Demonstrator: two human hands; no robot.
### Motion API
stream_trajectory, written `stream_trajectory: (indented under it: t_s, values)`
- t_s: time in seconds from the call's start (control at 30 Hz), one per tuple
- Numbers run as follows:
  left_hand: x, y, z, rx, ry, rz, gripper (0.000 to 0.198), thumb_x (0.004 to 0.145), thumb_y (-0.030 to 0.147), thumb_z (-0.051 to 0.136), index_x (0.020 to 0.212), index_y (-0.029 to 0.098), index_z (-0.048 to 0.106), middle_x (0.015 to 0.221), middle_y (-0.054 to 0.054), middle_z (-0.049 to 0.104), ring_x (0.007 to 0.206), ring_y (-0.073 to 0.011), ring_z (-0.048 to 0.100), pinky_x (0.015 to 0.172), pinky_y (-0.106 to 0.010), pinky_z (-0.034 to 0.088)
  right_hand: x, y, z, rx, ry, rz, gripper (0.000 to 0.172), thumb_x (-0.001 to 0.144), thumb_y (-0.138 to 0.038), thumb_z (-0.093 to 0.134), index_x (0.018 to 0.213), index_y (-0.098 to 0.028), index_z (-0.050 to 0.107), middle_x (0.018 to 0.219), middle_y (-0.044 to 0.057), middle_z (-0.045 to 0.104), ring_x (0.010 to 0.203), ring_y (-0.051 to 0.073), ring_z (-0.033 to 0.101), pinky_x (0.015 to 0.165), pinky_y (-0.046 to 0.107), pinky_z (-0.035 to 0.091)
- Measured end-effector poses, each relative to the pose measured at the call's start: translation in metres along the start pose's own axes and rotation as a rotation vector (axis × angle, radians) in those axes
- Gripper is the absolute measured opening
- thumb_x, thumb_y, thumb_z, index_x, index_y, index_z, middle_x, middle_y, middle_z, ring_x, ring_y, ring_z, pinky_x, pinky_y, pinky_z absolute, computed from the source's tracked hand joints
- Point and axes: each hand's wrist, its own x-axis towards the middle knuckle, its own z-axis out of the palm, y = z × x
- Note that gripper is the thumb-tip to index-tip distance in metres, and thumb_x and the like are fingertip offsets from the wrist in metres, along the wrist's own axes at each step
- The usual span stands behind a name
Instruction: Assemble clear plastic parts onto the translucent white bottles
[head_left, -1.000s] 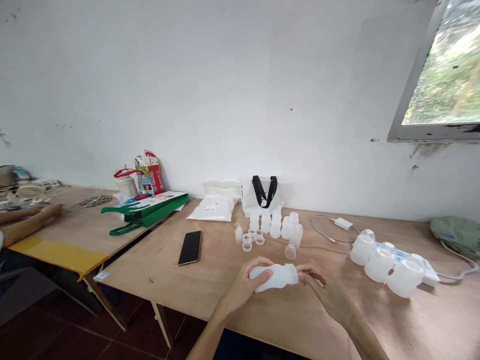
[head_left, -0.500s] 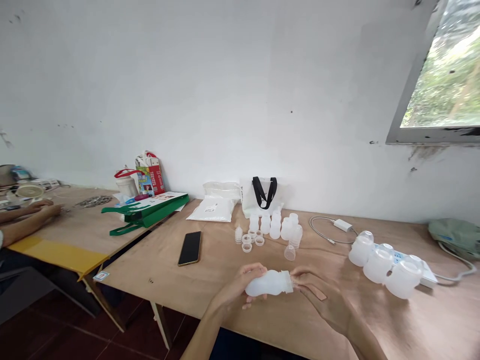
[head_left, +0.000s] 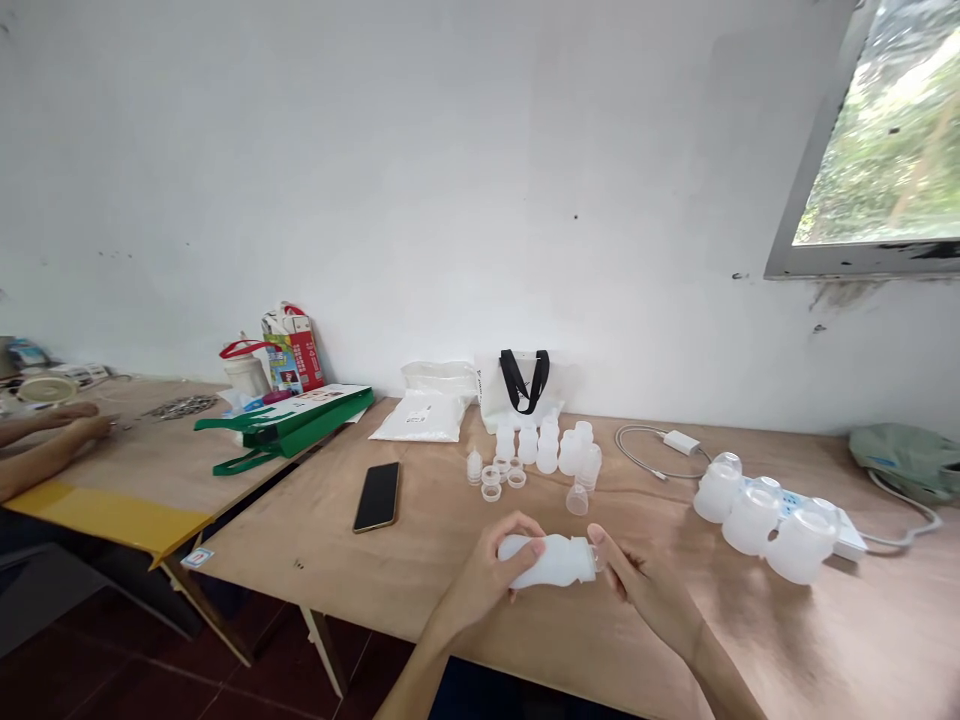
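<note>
My left hand (head_left: 491, 570) is wrapped round the body of a milky-white baby bottle (head_left: 551, 562), which lies level above the table with its neck to the right. At the neck end, my right hand (head_left: 637, 580) has its thumb and curled fingers closed about a small clear teat (head_left: 599, 560), partly hidden by the fingers. Beyond the hands are several loose collar rings (head_left: 491, 492), a stack of clear teats (head_left: 474, 468), a group of small white bottles (head_left: 547, 452) and a clear cap (head_left: 577, 499).
A phone (head_left: 377, 497) lies left of the hands. Behind are a white packet (head_left: 420, 418) and a white bag (head_left: 491, 400). Three capped bottles (head_left: 801, 545) stand right, by a power strip (head_left: 847, 542) and cable. Another person's hands (head_left: 82, 430) rest on the left table.
My right hand has turned, its thumb now raised at the bottle's tip and its fingers curled in. The bottle has shifted slightly right, and my left thumb lies across it.
</note>
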Motion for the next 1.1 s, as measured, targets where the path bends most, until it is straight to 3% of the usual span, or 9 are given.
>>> stream_trajectory:
  t_s: [0.2,0.3,0.4,0.5,0.67,0.77,0.87,0.97,1.1]
  values:
    - [0.006,-0.006,-0.006,-0.025,0.041,-0.058,0.050,0.087,0.068,0.064,0.100,0.020,0.064,0.087,0.000,0.063,0.050,-0.0083,0.050,0.040,-0.020,0.037,0.000,0.002,-0.003,0.082,-0.142,-0.012,0.048,0.102,-0.068,0.040,0.100,-0.026,0.062,0.085,0.001,0.065,0.069,0.016,0.056,0.060,0.026,0.041]
    - [0.005,-0.008,-0.007,0.054,0.043,0.003,0.046,0.088,0.064,0.065,0.105,0.022,0.066,0.093,-0.002,0.067,0.066,-0.0150,0.061,0.051,-0.022,0.046,0.000,0.002,-0.001,0.117,-0.166,-0.025,0.050,0.104,-0.067,0.037,0.087,-0.025,0.058,0.074,-0.001,0.057,0.066,0.015,0.051,0.062,0.027,0.039]
    - [0.002,-0.009,-0.007,0.246,0.085,0.122,0.040,0.089,0.058,0.069,0.112,0.026,0.070,0.112,-0.005,0.073,0.098,-0.0247,0.068,0.081,-0.031,0.056,0.003,0.003,0.003,0.160,-0.123,-0.004,0.057,0.103,-0.069,0.034,0.071,-0.024,0.048,0.065,-0.003,0.049,0.060,0.014,0.044,0.061,0.028,0.035]
    - [0.000,-0.008,-0.010,0.416,0.066,0.174,0.042,0.087,0.055,0.075,0.122,0.032,0.071,0.125,-0.003,0.073,0.116,-0.0295,0.066,0.102,-0.039,0.051,0.006,0.004,0.006,0.189,-0.108,0.032,0.059,0.102,-0.071,0.036,0.068,-0.024,0.043,0.061,-0.004,0.047,0.059,0.014,0.042,0.060,0.029,0.032]
    - [0.004,-0.009,-0.018,0.529,0.069,0.353,0.040,0.091,0.049,0.073,0.126,0.032,0.072,0.132,-0.003,0.071,0.125,-0.0283,0.062,0.113,-0.040,0.045,0.006,0.003,0.009,0.216,-0.125,0.054,0.057,0.100,-0.073,0.039,0.073,-0.024,0.049,0.057,-0.005,0.047,0.056,0.014,0.041,0.058,0.029,0.031]
    - [0.003,-0.008,-0.018,0.516,0.071,0.215,0.050,0.089,0.051,0.073,0.135,0.033,0.067,0.138,-0.002,0.068,0.128,-0.0286,0.061,0.111,-0.039,0.046,0.005,0.003,0.012,0.158,-0.055,0.049,0.055,0.100,-0.071,0.040,0.075,-0.024,0.053,0.060,-0.004,0.050,0.057,0.014,0.044,0.059,0.028,0.033]
    - [-0.002,-0.002,-0.018,0.505,-0.062,0.021,0.057,0.086,0.052,0.073,0.138,0.032,0.064,0.138,-0.002,0.068,0.124,-0.0303,0.062,0.105,-0.039,0.050,0.006,0.004,0.013,0.113,-0.065,0.023,0.056,0.102,-0.069,0.039,0.072,-0.024,0.051,0.063,-0.003,0.053,0.059,0.014,0.048,0.061,0.028,0.035]
    - [-0.004,0.003,-0.026,0.491,-0.212,-0.049,0.051,0.087,0.050,0.071,0.132,0.029,0.065,0.131,-0.003,0.070,0.117,-0.0288,0.065,0.098,-0.036,0.051,0.008,0.006,0.012,0.089,-0.134,0.009,0.055,0.102,-0.069,0.036,0.077,-0.024,0.056,0.068,-0.002,0.059,0.060,0.015,0.053,0.061,0.028,0.039]
    - [-0.003,-0.002,-0.047,0.520,-0.231,-0.117,0.047,0.084,0.050,0.070,0.122,0.025,0.062,0.124,-0.004,0.070,0.113,-0.0273,0.064,0.093,-0.033,0.049,0.011,0.012,0.009,-0.039,-0.101,0.049,0.051,0.102,-0.068,0.034,0.094,-0.028,0.064,0.075,-0.001,0.066,0.064,0.018,0.059,0.063,0.029,0.046]
